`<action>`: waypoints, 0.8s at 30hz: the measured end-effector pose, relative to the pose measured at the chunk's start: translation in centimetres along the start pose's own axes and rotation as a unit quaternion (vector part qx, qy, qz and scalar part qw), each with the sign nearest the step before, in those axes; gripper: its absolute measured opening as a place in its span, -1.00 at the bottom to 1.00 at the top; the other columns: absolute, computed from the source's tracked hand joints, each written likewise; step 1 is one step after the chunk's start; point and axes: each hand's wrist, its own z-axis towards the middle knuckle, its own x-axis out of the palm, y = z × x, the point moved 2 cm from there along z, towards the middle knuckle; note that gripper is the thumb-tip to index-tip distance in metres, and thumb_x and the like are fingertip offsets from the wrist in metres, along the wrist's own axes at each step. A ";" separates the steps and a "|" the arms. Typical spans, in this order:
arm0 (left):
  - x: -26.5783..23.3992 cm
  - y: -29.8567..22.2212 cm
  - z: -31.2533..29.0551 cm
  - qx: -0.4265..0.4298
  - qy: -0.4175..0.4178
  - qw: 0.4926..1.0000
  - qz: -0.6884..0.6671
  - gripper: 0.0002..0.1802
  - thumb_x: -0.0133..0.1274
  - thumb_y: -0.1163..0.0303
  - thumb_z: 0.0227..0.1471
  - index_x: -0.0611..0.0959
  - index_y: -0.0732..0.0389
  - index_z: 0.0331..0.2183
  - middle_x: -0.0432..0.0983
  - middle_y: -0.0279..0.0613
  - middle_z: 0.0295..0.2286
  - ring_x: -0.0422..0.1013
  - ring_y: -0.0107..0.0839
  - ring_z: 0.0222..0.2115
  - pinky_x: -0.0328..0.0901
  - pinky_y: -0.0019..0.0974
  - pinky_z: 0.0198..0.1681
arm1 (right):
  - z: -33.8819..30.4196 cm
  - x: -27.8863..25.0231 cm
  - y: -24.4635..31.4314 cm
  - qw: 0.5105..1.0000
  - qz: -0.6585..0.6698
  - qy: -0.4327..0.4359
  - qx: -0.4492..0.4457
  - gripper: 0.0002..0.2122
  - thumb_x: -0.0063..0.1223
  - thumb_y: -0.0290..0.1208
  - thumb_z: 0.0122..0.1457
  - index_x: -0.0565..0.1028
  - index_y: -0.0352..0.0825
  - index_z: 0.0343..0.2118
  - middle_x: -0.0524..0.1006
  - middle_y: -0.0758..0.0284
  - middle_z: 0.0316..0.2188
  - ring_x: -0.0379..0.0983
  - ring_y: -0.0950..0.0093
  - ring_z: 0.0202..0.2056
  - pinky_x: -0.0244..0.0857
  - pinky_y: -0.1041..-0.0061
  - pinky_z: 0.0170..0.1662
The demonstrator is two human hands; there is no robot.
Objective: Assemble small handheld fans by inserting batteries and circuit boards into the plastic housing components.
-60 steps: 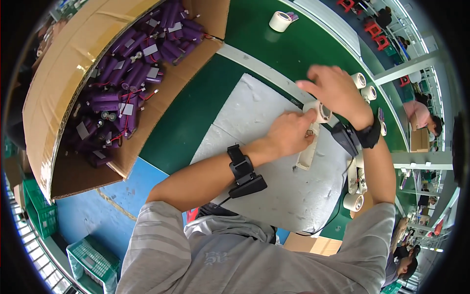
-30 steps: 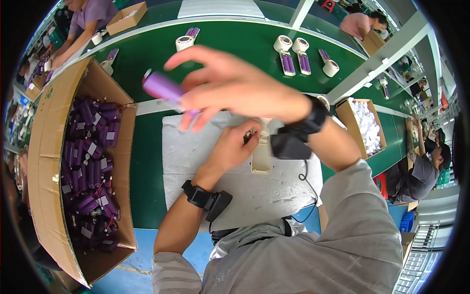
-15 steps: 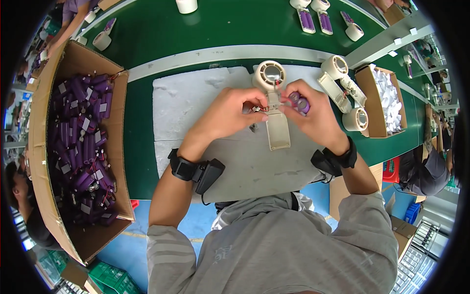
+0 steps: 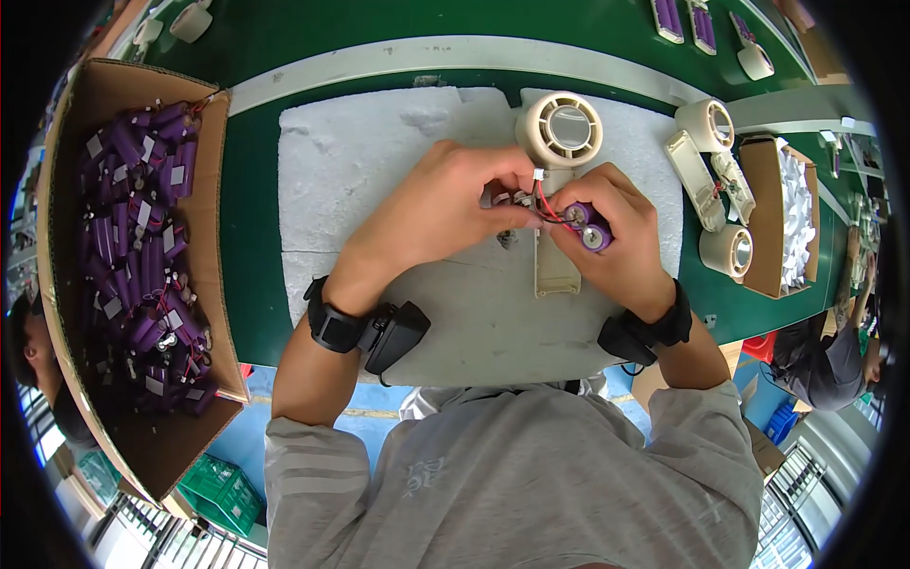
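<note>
The purple cylindrical battery pack (image 4: 590, 226), two cells side by side with red and black leads, sits just right of frame centre, clasped in my right hand (image 4: 616, 242) over the open cream plastic handle of a small hand fan (image 4: 557, 190). The fan lies on a white foam mat (image 4: 379, 180), round grille head pointing to twelve o'clock, handle to six. My left hand (image 4: 431, 213) comes in from nine o'clock and pinches the wire ends near a small white connector (image 4: 537, 174); its fingertips hide the exact contact point, so I cannot tell which lead is held. The handle's inside is mostly covered by both hands.

At nine o'clock a brown cardboard box (image 4: 71, 133) holds a heap of like purple battery packs (image 4: 142, 247). At three o'clock lie more cream fan parts (image 4: 711, 180), round heads and open handles, beside a small carton of white pieces (image 4: 791, 218), too small to identify. The green table (image 4: 256, 237) shows around the mat. Both wrists carry black bands. At the far right rim another person is bent and cut off by the lens edge.
</note>
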 end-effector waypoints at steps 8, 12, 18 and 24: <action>-0.5 -0.3 0.0 -0.019 0.030 0.999 0.006 -0.74 0.28 0.54 -0.22 0.60 0.22 -0.37 0.54 -0.17 -0.54 0.49 -0.26 -0.48 0.35 -0.30 -0.39 | -0.6 0.4 0.0 0.999 -0.032 0.004 -0.012 -0.70 0.30 -0.67 -0.24 0.49 -0.28 -0.39 0.53 0.37 -0.48 0.42 0.38 -0.39 0.34 0.49 -0.37; -0.4 0.3 0.1 0.021 0.037 0.999 -0.022 -0.79 0.19 0.61 -0.20 0.64 0.21 -0.39 0.53 -0.18 -0.51 0.46 -0.30 -0.47 0.31 -0.32 -0.40 | -0.7 0.3 0.1 1.000 -0.020 0.007 0.002 -0.68 0.28 -0.69 -0.27 0.49 -0.27 -0.40 0.54 0.38 -0.48 0.41 0.37 -0.38 0.34 0.48 -0.36; -0.9 -0.1 -0.3 0.050 0.026 0.996 0.066 -0.66 0.07 0.81 -0.29 0.69 0.24 -0.40 0.52 -0.18 -0.38 0.46 -0.36 -0.37 0.35 -0.37 -0.31 | -0.7 0.5 0.4 0.998 -0.058 0.007 -0.011 -0.66 0.26 -0.70 -0.32 0.49 -0.25 -0.39 0.52 0.39 -0.49 0.40 0.36 -0.37 0.34 0.46 -0.36; -0.4 -0.7 -0.4 0.059 0.056 0.997 0.015 -0.65 0.05 0.83 -0.30 0.67 0.26 -0.40 0.49 -0.20 -0.34 0.46 -0.39 -0.33 0.36 -0.38 -0.29 | -0.9 0.7 0.5 0.997 -0.074 0.002 -0.007 -0.66 0.26 -0.70 -0.33 0.50 -0.25 -0.40 0.52 0.39 -0.49 0.40 0.36 -0.37 0.34 0.46 -0.36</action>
